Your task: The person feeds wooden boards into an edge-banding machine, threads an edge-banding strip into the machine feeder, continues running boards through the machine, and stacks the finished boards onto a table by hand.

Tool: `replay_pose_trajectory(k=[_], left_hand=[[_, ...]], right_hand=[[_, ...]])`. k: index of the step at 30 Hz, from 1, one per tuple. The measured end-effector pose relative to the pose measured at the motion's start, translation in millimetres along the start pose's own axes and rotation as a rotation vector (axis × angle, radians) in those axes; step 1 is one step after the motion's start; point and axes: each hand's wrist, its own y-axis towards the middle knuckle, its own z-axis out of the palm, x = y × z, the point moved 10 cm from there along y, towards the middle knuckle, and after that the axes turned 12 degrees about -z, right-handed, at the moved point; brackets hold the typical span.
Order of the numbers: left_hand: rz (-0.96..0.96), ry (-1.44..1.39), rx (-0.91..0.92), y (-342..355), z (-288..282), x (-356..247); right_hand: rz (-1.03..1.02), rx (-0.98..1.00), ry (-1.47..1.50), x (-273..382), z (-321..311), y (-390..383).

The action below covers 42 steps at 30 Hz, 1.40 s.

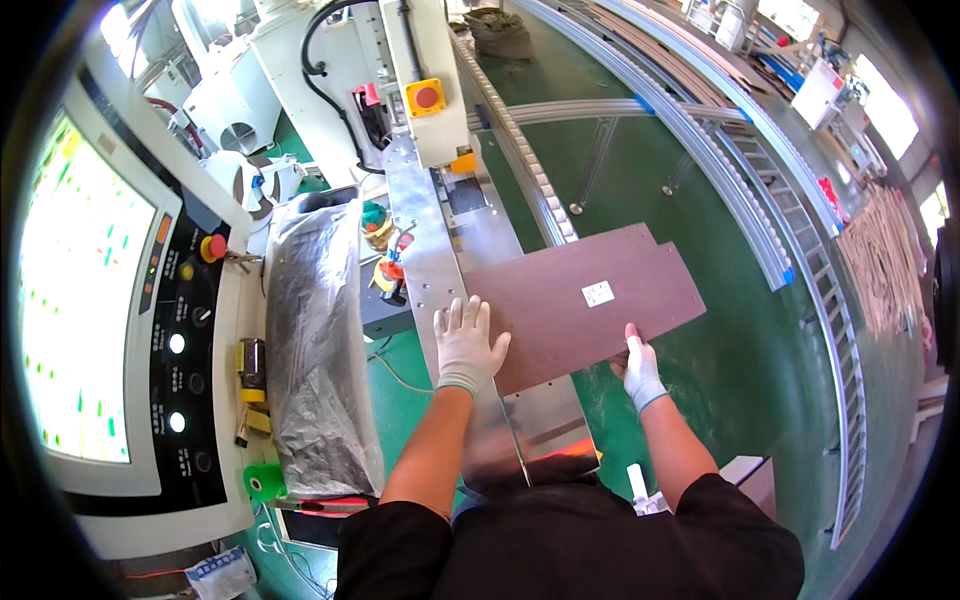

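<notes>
A brown flat panel with a small white label lies partly on the metal machine bed and sticks out to the right. Its right end has a notched corner. My left hand, in a white glove with bare-looking fingertips, lies flat with fingers stretched at the panel's left edge, over the metal rail. At the near right edge, my right hand, also gloved, grips the panel with the thumb on top. The fingers underneath are mostly hidden.
A machine head with a red stop button stands ahead. On the left are a lit control screen and a plastic-covered surface. A roller rail runs ahead, and conveyor frames curve along the right. A green tape roll sits at lower left.
</notes>
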Motion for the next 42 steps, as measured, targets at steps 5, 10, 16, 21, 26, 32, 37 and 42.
replay_pose_trajectory(k=[5, 10, 16, 21, 26, 32, 37, 42], left_hand=[[0.002, 0.012, -0.005, 9, 4, 0], [-0.007, 0.059, 0.022, 19, 2, 6], [0.049, 0.08, 0.024, 32, 7, 10], [0.003, 0.047, -0.005, 41, 5, 10], [-0.03, 0.056, -0.061, 56, -3, 3], [-0.057, 0.008, -0.055, 61, -6, 8], [-0.065, -0.059, -0.071, 62, -10, 9], [-0.064, -0.078, -0.059, 62, -10, 10]], right_hand=[[0.06, 0.219, -0.712, 26, -3, -1], [-0.668, 0.457, -1.272, 92, 27, -20], [-1.428, 0.634, -1.387, 128, 114, -72], [-1.252, 0.861, -1.685, 82, 135, -41], [-1.301, 0.875, -1.635, 94, 165, -11], [-1.457, 0.849, -1.494, 109, 211, 24], [-1.495, 0.84, -1.48, 119, 242, 57], [-1.541, 0.834, -1.469, 125, 276, 90]])
